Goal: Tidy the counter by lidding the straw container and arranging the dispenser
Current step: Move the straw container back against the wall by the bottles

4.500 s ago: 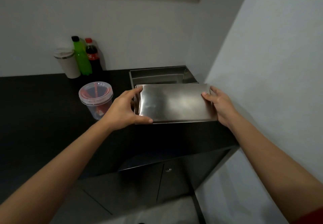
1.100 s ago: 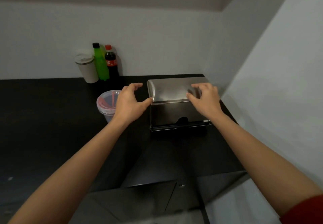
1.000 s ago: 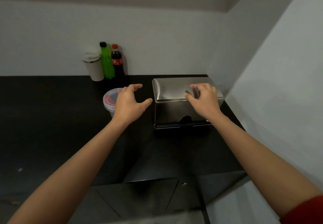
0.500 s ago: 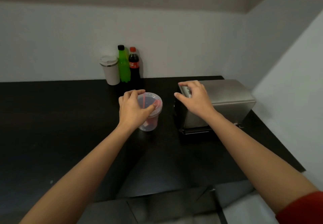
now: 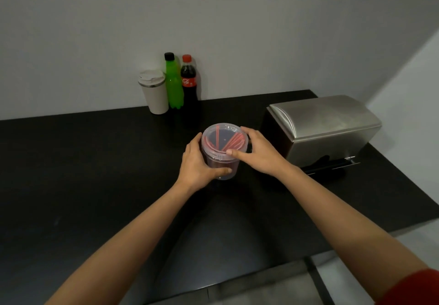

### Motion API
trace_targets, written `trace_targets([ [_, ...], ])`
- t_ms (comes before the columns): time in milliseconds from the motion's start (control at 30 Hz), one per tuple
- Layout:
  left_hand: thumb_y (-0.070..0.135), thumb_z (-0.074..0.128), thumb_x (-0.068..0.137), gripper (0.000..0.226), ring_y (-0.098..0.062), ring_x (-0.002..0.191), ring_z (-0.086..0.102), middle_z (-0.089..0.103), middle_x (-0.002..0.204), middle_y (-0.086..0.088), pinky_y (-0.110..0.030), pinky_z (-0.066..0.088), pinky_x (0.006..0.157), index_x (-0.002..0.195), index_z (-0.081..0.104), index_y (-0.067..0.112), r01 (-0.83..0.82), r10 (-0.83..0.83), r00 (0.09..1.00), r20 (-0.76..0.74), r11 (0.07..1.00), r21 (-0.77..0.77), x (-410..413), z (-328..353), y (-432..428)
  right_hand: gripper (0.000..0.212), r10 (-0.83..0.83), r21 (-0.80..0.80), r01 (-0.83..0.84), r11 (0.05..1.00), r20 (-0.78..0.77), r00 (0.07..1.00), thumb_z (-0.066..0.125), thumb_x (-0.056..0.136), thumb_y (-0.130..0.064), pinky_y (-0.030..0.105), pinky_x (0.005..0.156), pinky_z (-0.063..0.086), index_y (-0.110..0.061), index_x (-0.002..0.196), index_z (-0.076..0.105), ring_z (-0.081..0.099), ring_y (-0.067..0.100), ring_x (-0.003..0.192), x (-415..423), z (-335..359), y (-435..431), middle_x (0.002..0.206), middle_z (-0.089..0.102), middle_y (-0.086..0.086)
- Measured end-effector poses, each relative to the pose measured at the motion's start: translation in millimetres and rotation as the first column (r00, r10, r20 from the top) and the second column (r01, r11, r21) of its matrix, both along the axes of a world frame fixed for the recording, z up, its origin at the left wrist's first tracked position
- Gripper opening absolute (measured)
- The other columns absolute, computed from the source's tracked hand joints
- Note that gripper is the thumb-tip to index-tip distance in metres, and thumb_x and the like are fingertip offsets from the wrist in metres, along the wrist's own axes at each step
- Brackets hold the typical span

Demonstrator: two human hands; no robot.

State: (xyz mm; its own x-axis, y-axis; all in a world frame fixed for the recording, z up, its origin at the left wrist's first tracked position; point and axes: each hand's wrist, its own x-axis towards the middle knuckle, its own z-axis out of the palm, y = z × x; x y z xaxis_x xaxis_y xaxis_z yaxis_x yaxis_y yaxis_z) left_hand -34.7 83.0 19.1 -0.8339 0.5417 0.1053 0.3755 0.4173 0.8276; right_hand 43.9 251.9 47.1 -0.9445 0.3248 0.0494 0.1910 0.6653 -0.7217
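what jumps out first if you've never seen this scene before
Both hands close around a clear tub of red straws at the middle of the black counter: the left hand wraps its side, the right hand rests on the lid's rim. To the right sits a shiny steel dispenser, and at the back wall a green bottle stands out.

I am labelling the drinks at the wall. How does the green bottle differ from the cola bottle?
The green bottle has a black cap; the cola bottle has a red cap. The green bottle is bright green with no label that I can see; the cola bottle is dark with a red label. The green bottle stands next to the white cup; the cola bottle is on its other side. Both stand upright, capped, by the wall.
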Motion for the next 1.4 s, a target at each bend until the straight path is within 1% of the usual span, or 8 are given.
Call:
trace_targets([
  [233, 0.021, 0.086, 0.058, 0.104, -0.007, 0.119, 0.041, 0.045, 0.135, 0.003, -0.013, 0.035, 0.084, 0.140, 0.022, 0.021, 0.057, -0.073, 0.989, 0.133, 0.992, 0.117, -7.1, -11.3, 10.0, 0.063, 0.045, -0.114, -0.047, 0.992, -0.023, 0.999, 0.073, 0.066, -0.054, -0.008, 0.065, 0.032, -0.058, 0.106, 0.025, 0.035, -0.036, 0.092, -3.7, 3.5, 0.4, 0.097, 0.038, -0.041],
  [333, 0.020, 0.085, 0.059, 0.101, -0.004, 0.116, 0.041, 0.046, 0.134, 0.002, -0.010, 0.035, 0.081, 0.140, 0.024, 0.019, 0.025, -0.043, 0.990, 0.136, 0.991, 0.130, -12.0, -12.0, 14.2, 0.071, 0.067, -0.153, -0.069, 0.986, -0.016, 0.998, 0.073, 0.066, -0.053, -0.001, 0.078, 0.033, -0.050, 0.122, 0.028, 0.039, -0.026, 0.103, -12.0, 0.2, 6.3, 0.112, 0.040, -0.037],
  [467, 0.021, 0.085, 0.060, 0.099, -0.012, 0.122, 0.044, 0.047, 0.134, 0.001, -0.023, 0.038, 0.090, 0.139, 0.026, 0.019, -0.001, -0.018, 0.990, 0.140, 0.991, 0.132, -22.6, -11.6, 19.2, 0.101, 0.085, -0.194, -0.082, 0.978, 0.007, 0.996, 0.074, 0.066, -0.053, 0.026, 0.100, 0.032, -0.026, 0.144, 0.017, 0.034, 0.010, 0.130, -29.4, -7.5, 15.6, 0.147, 0.034, -0.003],
  [633, 0.024, 0.086, 0.059, 0.097, -0.012, 0.119, 0.045, 0.048, 0.132, -0.001, -0.024, 0.039, 0.089, 0.137, 0.028, 0.017, -0.043, 0.029, 0.992, 0.126, 0.993, 0.113, -42.7, -13.2, 27.5, 0.105, 0.050, -0.252, -0.050, 0.967, -0.007, 0.999, 0.075, 0.065, -0.051, 0.011, 0.088, 0.029, -0.022, 0.145, 0.014, 0.034, 0.011, 0.131, -51.8, -11.0, 16.9, 0.141, 0.039, -0.007],
  [733, 0.025, 0.086, 0.058, 0.095, -0.012, 0.117, 0.046, 0.049, 0.131, -0.001, -0.023, 0.040, 0.086, 0.136, 0.031, 0.017, -0.063, 0.049, 0.990, 0.130, 0.992, 0.106, -55.3, -14.9, 35.3, 0.108, -0.005, -0.302, 0.000, 0.953, -0.019, 1.000, 0.076, 0.064, -0.052, 0.022, 0.098, 0.033, -0.021, 0.145, 0.012, 0.034, 0.016, 0.133, -64.0, -13.4, 20.1, 0.146, 0.036, -0.002],
  [967, 0.031, 0.085, 0.059, 0.096, -0.018, 0.118, 0.050, 0.052, 0.130, -0.003, -0.022, 0.040, 0.086, 0.136, 0.031, 0.017, -0.060, 0.049, 0.994, 0.099, 0.992, 0.109, -90.0, -19.9, 58.6, 0.091, -0.182, -0.356, 0.142, 0.924, -0.082, 0.980, 0.071, 0.071, -0.050, 0.005, 0.069, 0.031, -0.017, 0.140, 0.022, 0.040, 0.003, 0.112, -90.6, -26.5, 19.7, 0.136, 0.046, 0.001],
  [1167, 0.036, 0.084, 0.058, 0.095, -0.011, 0.111, 0.049, 0.052, 0.129, 0.001, -0.019, 0.039, 0.083, 0.135, 0.032, 0.022, -0.029, 0.014, 0.991, 0.136, 0.994, 0.106, -125.5, -18.6, 77.7, 0.084, -0.287, -0.471, 0.208, 0.857, -0.103, 0.952, 0.071, 0.073, -0.045, 0.010, 0.077, 0.036, -0.016, 0.138, 0.027, 0.048, 0.013, 0.119, -122.2, -29.4, 28.7, 0.133, 0.050, 0.001],
  [1400, 0.035, 0.083, 0.057, 0.091, -0.006, 0.103, 0.047, 0.053, 0.129, -0.001, -0.014, 0.037, 0.076, 0.133, 0.037, 0.019, -0.029, 0.010, 0.983, 0.184, 0.994, 0.101, -158.0, -18.0, 93.7, 0.076, -0.324, -0.520, 0.207, 0.828, -0.144, 0.935, 0.073, 0.073, -0.038, 0.003, 0.073, 0.041, -0.016, 0.134, 0.033, 0.050, 0.000, 0.101, -153.4, -26.8, 32.9, 0.114, 0.051, -0.011],
])
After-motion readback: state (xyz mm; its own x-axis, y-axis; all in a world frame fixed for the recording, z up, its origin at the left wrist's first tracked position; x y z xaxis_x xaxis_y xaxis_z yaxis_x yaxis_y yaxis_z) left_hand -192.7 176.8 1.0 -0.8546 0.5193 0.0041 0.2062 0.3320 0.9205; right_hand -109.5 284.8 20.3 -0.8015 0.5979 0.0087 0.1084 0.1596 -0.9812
